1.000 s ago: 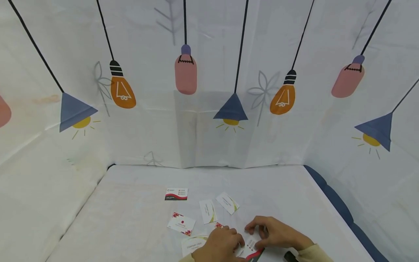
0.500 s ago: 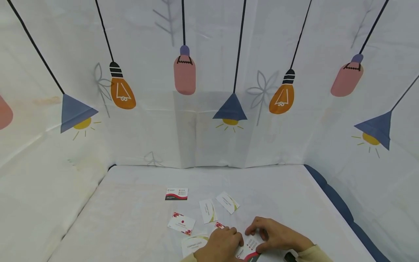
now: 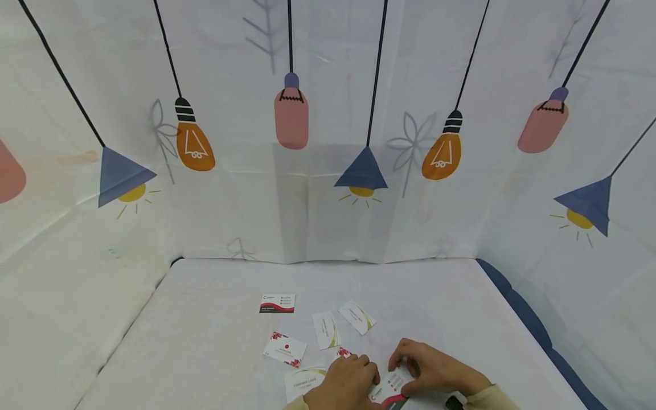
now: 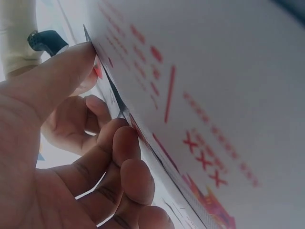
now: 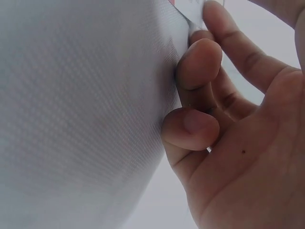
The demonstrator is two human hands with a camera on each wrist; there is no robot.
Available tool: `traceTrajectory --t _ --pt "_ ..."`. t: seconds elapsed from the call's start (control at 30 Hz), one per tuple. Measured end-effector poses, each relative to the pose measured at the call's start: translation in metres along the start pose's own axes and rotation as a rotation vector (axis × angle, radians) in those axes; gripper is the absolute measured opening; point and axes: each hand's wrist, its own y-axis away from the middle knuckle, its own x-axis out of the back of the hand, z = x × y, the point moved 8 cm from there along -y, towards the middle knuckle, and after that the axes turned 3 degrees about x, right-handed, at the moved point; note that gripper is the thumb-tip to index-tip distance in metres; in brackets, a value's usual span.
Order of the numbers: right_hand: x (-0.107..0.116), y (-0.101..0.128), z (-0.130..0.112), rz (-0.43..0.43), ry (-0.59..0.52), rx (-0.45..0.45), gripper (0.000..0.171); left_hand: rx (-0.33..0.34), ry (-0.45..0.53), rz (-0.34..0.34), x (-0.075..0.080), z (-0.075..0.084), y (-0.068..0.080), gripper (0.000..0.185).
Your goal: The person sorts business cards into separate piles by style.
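A white business card [image 3: 390, 389] with a red and dark band lies at the front of the table. My right hand [image 3: 433, 364] grips it, fingers at the upper edge and thumb at the right side; in the right wrist view the fingers [image 5: 198, 62] curl down to the white surface. My left hand [image 3: 344, 382] holds the same card's left side. In the left wrist view its thumb and fingertips [image 4: 126, 143] meet card edges, with another red-printed card [image 4: 190, 138] close to the camera. A red-patterned card [image 3: 344, 352] is partly hidden behind the left hand.
Other cards lie loose on the white table [image 3: 205, 341]: a red-and-black one [image 3: 277, 303], a red-patterned one [image 3: 285, 348], two green-edged ones [image 3: 326, 330] and a "company logo" card [image 3: 303, 383]. Behind hangs a printed white cloth [image 3: 230, 210].
The card between my hands has shifted slightly up and left and turned a little. My right hand has closed in slightly along it; my left hand has barely moved.
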Motion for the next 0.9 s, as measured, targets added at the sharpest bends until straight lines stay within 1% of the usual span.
traceTrajectory --t 0.17,0.3,0.37,0.53,0.6,0.73,0.9 --pt "0.001 0.002 0.000 0.010 -0.003 0.004 0.035 0.009 0.003 -0.006 0.001 0.000 0.000 0.038" --pt "0.000 0.002 0.003 0.002 -0.026 -0.027 0.036 0.010 0.003 0.009 0.003 0.001 0.001 0.038" --pt "0.000 0.002 0.004 0.001 -0.040 -0.050 0.035 0.022 0.033 -0.008 0.001 0.000 0.000 0.036" --pt "0.000 0.002 0.007 0.001 -0.030 -0.066 0.036 0.068 0.122 -0.071 -0.004 -0.004 -0.002 0.030" --pt "0.001 0.002 0.007 0.003 -0.027 -0.072 0.036 0.063 0.121 -0.063 -0.003 -0.004 -0.003 0.029" --pt "0.003 0.002 0.010 0.006 -0.050 -0.114 0.033 0.044 0.131 -0.037 0.001 -0.003 -0.002 0.029" --pt "0.006 0.003 0.010 0.017 -0.063 -0.125 0.028 0.042 0.191 -0.039 0.004 -0.006 -0.001 0.027"
